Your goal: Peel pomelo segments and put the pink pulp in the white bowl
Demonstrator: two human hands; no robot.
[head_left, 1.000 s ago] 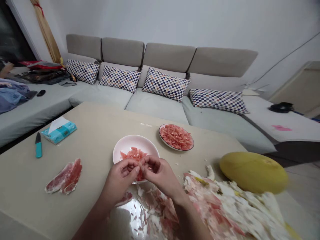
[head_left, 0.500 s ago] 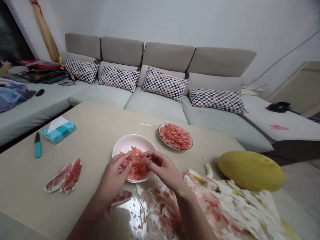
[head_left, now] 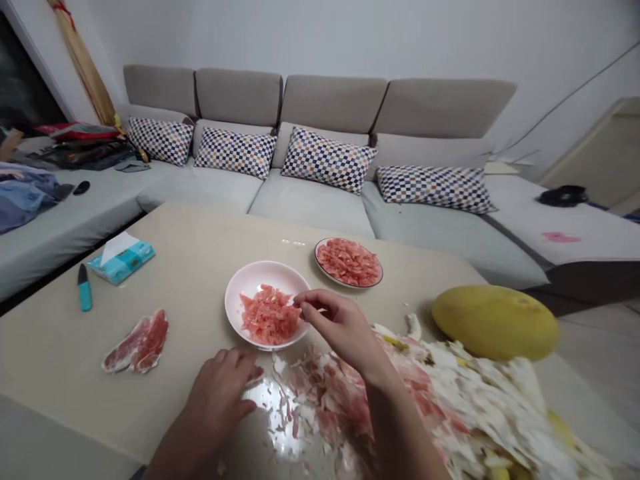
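Observation:
A pink bowl point(head_left: 250, 283) with peeled pink pomelo flesh point(head_left: 270, 316) stands mid-table. My right hand point(head_left: 340, 327) hovers at the bowl's right rim, fingers pinched together on something I cannot make out. My left hand point(head_left: 220, 390) lies palm down on the table in front of the bowl, fingers curled over a pomelo segment point(head_left: 255, 375) that is mostly hidden beneath them. A pile of white and pink peel and membrane scraps point(head_left: 450, 400) spreads to the right under my right forearm.
A second plate of pomelo flesh point(head_left: 349, 261) sits behind the bowl. A whole yellow pomelo point(head_left: 495, 323) lies at right. Two unpeeled segments point(head_left: 137, 342), a teal knife point(head_left: 84, 291) and a tissue pack point(head_left: 121, 259) are at left. A grey sofa runs behind the table.
My hands have parted. The left hand dropped from the bowl to the table in front of it. The right hand stayed by the bowl's rim. More flesh lies in the bowl.

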